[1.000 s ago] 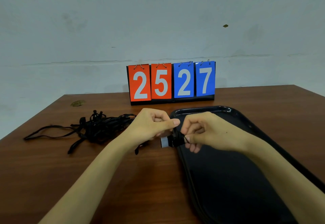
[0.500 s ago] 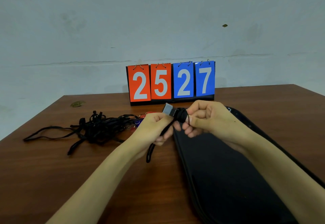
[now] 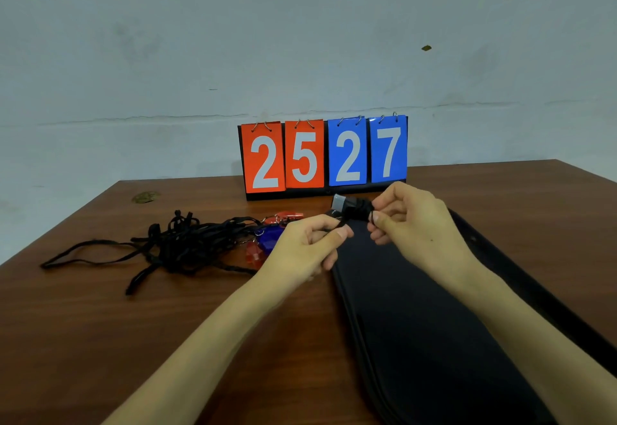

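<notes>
While the tangle of black cords (image 3: 180,244) lies slack on the table (image 3: 100,324) at your far left, with red and blue pendants (image 3: 268,236) at its right edge, your left hand (image 3: 300,251) pinches the loose tail of one cord (image 3: 344,221) between thumb and forefinger. That tail runs up to the small wound bundle (image 3: 354,207), its grey cap showing, held in the air above the far end of the black tray (image 3: 417,324). Your right hand (image 3: 414,224) curls round the bundle, fingertips pinching it. Expect it to be light and soft. The coils may slip loose if tension drops, so grip across the windings, not the smooth cap.
</notes>
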### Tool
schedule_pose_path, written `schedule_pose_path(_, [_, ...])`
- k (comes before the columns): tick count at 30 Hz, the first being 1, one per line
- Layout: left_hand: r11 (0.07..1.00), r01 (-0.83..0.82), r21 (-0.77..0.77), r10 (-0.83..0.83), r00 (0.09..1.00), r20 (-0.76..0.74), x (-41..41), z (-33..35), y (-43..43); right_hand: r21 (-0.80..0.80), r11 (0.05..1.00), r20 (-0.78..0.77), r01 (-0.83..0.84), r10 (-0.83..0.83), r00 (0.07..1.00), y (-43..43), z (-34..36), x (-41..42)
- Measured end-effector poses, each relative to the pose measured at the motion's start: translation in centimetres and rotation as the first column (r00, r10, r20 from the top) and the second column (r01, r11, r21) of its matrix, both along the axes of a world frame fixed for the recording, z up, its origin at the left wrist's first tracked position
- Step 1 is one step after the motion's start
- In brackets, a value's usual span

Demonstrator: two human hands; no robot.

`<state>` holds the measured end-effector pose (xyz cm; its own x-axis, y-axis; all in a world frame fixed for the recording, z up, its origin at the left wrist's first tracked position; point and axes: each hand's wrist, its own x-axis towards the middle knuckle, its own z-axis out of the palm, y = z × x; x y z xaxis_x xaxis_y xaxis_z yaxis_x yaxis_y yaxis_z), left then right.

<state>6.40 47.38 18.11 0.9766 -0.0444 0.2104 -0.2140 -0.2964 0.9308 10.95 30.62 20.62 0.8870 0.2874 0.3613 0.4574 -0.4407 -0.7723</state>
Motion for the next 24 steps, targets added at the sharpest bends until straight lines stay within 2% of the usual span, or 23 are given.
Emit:
schedule_pose_path(6, [0.991,-0.017,0.134,0.014,1.000,0.026,0.0,-0.3,-0.1,-0.260,0.965,0.129,-0.012,0.047,0.991,-0.2,-0.4,0.3])
schedule_pose_path(13, [0.952,-0.043,0.304,0.027,0.998,0.056,0.0,0.1,0.5,-0.455,0.886,0.144,-0.094,0.178,0.974,-0.5,-0.5,0.6])
schedule_pose_path(18, [0.949,-0.070,0.307,0.037,0.993,0.112,0.0,0.6,1.1,-0.465,0.857,0.032,-0.220,0.264,0.964,-0.4,-0.3,0.3])
schedule_pose_path(24, [0.944,-0.060,0.323,0.020,0.992,0.126,-0.3,1.2,1.3,-0.334,0.848,-0.142,-0.411,0.386,0.911,-0.1,0.0,-0.3])
